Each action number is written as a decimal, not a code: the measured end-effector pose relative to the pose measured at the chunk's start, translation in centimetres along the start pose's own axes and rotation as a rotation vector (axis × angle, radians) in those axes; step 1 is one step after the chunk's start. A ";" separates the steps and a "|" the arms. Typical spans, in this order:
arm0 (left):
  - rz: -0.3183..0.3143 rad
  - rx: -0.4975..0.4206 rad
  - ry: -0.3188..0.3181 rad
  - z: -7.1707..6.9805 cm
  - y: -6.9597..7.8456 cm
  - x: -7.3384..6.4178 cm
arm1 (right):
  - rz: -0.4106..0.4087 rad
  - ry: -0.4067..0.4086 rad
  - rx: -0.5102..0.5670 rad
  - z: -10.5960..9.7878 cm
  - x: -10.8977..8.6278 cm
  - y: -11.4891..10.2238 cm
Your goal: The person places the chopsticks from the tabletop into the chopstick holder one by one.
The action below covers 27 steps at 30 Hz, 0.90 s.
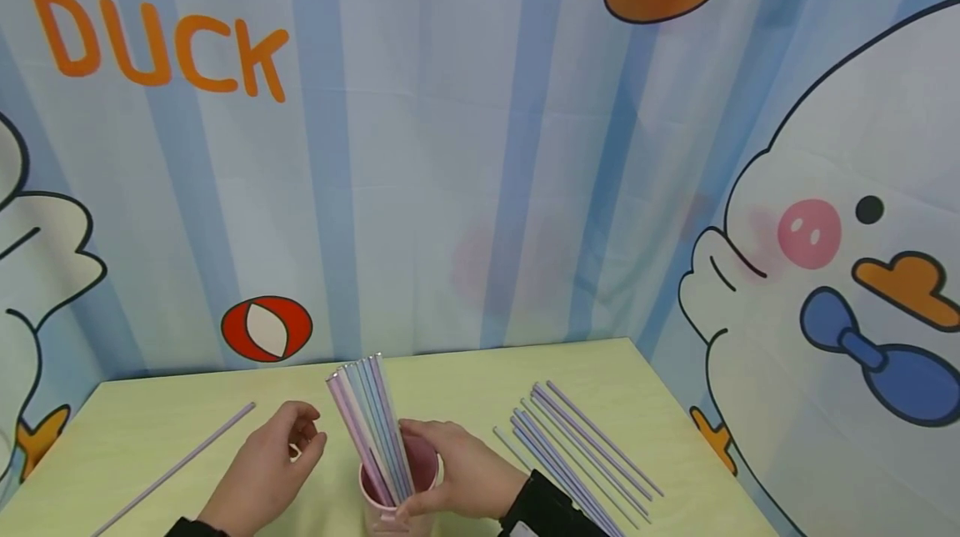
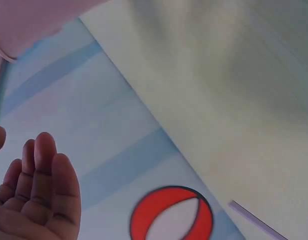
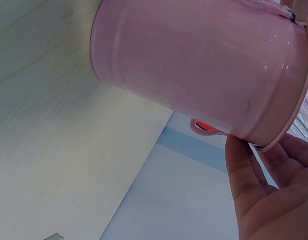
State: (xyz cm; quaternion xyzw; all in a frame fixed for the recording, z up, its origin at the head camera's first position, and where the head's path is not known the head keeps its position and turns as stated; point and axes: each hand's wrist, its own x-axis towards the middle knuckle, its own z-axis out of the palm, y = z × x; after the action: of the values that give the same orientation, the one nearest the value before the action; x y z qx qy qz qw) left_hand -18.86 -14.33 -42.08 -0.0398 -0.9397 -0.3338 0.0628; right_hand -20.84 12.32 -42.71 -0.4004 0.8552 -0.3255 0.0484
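Note:
A small pink pail (image 1: 377, 519) stands at the front of the table, holding a bunch of pastel straws (image 1: 375, 429) that lean to the left. My right hand (image 1: 463, 472) grips the pail at its rim, thumb on the near side and fingers around the far right. The right wrist view shows the pail's glossy side (image 3: 194, 65) and a small loop (image 3: 206, 129) on it. To the left of the straws, my left hand (image 1: 268, 464) hovers with loosely bent fingers and nothing in them. In the left wrist view its fingers (image 2: 43, 175) are apart from the pail.
One purple straw (image 1: 176, 469) lies alone on the table's left side. Several purple, blue and pale straws (image 1: 577, 454) lie side by side on the right. Behind the pale yellow table (image 1: 450, 383) hangs a striped blue curtain (image 1: 435, 187) with duck pictures.

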 end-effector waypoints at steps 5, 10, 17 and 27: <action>-0.001 0.122 0.000 -1.2 -3.9 1.0 | 0.038 -0.009 -0.006 0.0 0.0 -0.1; -0.017 0.279 -0.030 -2.2 -8.7 1.9 | 0.056 -0.015 -0.009 -0.1 -0.1 -0.1; -0.062 0.449 -0.034 -2.8 -13.5 2.4 | 0.045 -0.008 -0.019 0.0 -0.1 0.1; -0.149 0.559 -0.130 -2.3 -15.4 2.1 | 0.028 -0.010 -0.002 0.1 -0.1 0.2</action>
State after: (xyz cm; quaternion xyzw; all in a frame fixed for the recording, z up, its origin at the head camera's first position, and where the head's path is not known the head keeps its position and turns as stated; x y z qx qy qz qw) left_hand -22.54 -27.66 -49.61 0.0267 -0.9976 -0.0626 -0.0137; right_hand -20.91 12.41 -42.92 -0.3900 0.8609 -0.3217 0.0568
